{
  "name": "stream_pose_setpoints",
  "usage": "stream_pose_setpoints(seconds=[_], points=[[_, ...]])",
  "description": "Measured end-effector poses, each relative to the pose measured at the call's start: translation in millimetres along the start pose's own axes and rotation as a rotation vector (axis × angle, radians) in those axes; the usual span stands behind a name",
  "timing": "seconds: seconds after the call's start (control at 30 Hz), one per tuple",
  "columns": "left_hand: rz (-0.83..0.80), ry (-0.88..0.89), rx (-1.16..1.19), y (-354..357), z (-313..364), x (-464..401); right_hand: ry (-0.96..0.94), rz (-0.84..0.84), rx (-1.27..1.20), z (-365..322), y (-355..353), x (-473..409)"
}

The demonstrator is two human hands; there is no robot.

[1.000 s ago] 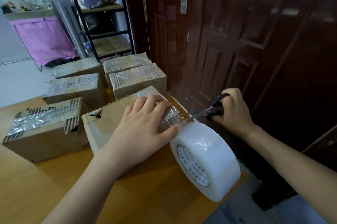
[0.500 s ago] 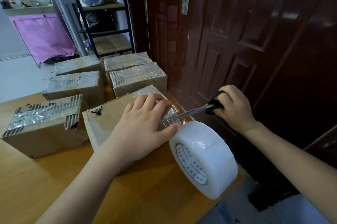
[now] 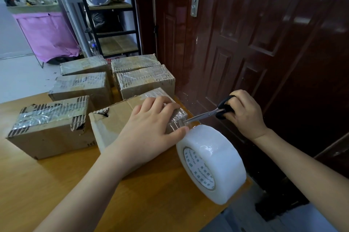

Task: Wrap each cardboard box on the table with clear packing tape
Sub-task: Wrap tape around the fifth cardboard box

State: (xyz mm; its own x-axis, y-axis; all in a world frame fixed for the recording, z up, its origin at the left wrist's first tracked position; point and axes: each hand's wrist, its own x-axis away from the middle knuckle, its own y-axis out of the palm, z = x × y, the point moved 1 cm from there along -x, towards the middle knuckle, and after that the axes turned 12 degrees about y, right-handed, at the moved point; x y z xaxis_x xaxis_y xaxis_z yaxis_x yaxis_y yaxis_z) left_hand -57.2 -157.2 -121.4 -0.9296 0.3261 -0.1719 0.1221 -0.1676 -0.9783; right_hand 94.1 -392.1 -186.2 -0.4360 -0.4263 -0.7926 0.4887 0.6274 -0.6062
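Centrally, left hand point(image 3: 149, 133) lies flat, fingers spread, on near cardboard box point(image 3: 113, 118). Right hand point(image 3: 243, 112) grips scissors point(image 3: 211, 113), tips at tape; tape roll point(image 3: 211, 163) stands just right of the box.

left hand point(image 3: 149, 133) flat, right hand point(image 3: 243, 112) curled

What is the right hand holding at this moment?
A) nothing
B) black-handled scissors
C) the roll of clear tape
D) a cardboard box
B: the right hand grips the black-handled scissors, their tips at the tape by the left hand on the box; the tape roll stands unheld on the table.
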Motion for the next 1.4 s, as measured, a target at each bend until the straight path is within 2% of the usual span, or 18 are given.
stream_pose_setpoints(seconds=[0.27,0.5,0.67,0.77,0.9,1.03,1.17,1.3,1.4], points=[[-0.007,0.002,-0.01,-0.4,0.0,0.3,-0.022,0.005,-0.015,-3.0,-4.1,-2.8],[0.001,0.01,-0.008,-0.1,-0.6,0.0,0.014,-0.107,0.027,5.2,-1.8,-0.5],[0.008,0.012,0.01,-0.3,-0.4,0.7,0.161,-0.157,0.083,25.7,-6.3,-1.3],[0.012,0.014,-0.003,0.3,-1.1,0.5,0.386,-0.212,0.075,23.3,-8.8,-19.6],[0.022,0.017,-0.003,1.0,-1.5,0.0,0.617,-0.25,-0.108,-4.8,-4.2,-69.6],[0.026,0.017,-0.013,1.3,-1.3,0.2,0.718,-0.425,-0.253,-53.0,10.5,-132.8],[0.033,0.018,-0.022,1.5,-0.7,0.0,0.636,-0.604,-0.088,-91.4,37.9,-187.6],[0.027,0.019,-0.02,2.6,-1.4,0.3,0.498,-1.036,0.15,-122.2,48.8,-211.4],[0.037,0.02,-0.014,4.2,-3.6,0.1,0.459,-1.195,0.236,-130.8,51.4,-219.8]])
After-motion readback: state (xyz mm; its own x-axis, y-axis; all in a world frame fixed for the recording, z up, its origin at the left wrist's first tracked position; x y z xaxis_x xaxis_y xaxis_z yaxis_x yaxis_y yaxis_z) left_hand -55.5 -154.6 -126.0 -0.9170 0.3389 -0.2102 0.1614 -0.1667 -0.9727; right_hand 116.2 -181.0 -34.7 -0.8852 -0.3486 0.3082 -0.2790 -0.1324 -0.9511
